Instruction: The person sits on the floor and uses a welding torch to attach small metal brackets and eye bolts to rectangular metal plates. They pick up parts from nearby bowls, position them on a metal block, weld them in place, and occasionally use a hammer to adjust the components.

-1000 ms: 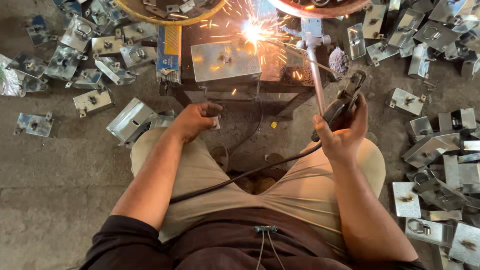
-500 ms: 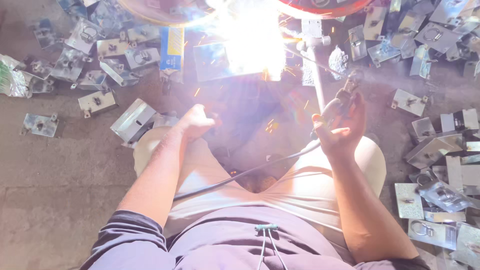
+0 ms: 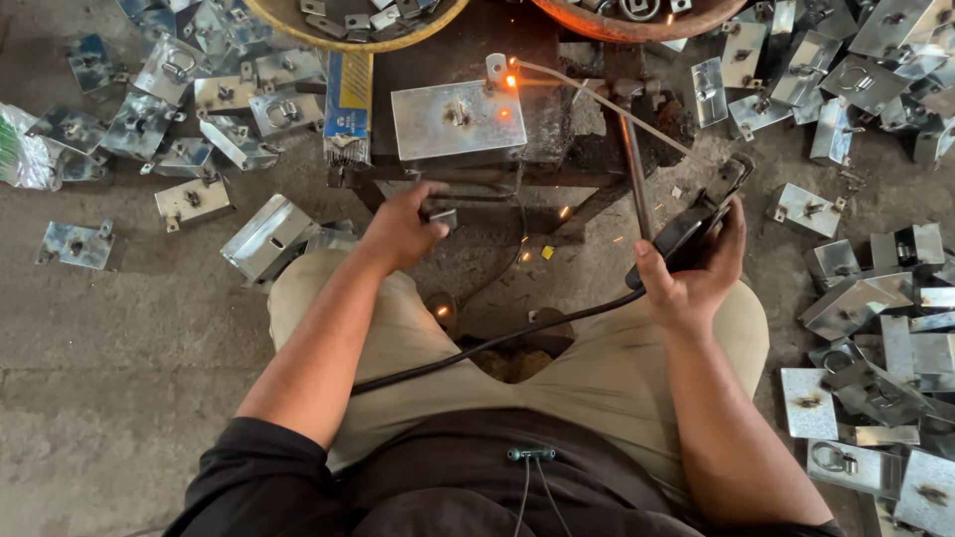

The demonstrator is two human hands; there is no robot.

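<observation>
My right hand (image 3: 686,283) grips a black welding electrode holder (image 3: 696,224). Its thin rod (image 3: 597,97) reaches up and left to a glowing orange spot (image 3: 511,81) by a small tab on a shiny metal plate (image 3: 458,119). The plate lies on a dark low work stand (image 3: 557,149). My left hand (image 3: 398,229) rests on the front edge of that stand, fingers closed over a small metal piece (image 3: 443,216). A black cable (image 3: 477,348) runs from the holder across my lap.
Many shiny metal brackets lie scattered on the concrete floor, left (image 3: 189,99) and right (image 3: 875,328). A blue and yellow box of rods (image 3: 348,104) sits left of the plate. Two round basins (image 3: 358,15) with parts are at the top edge. Sparks dot the floor.
The bright welding flash has died out, leaving only a small glow at the plate's top right corner. Both hands stay nearly where they were.
</observation>
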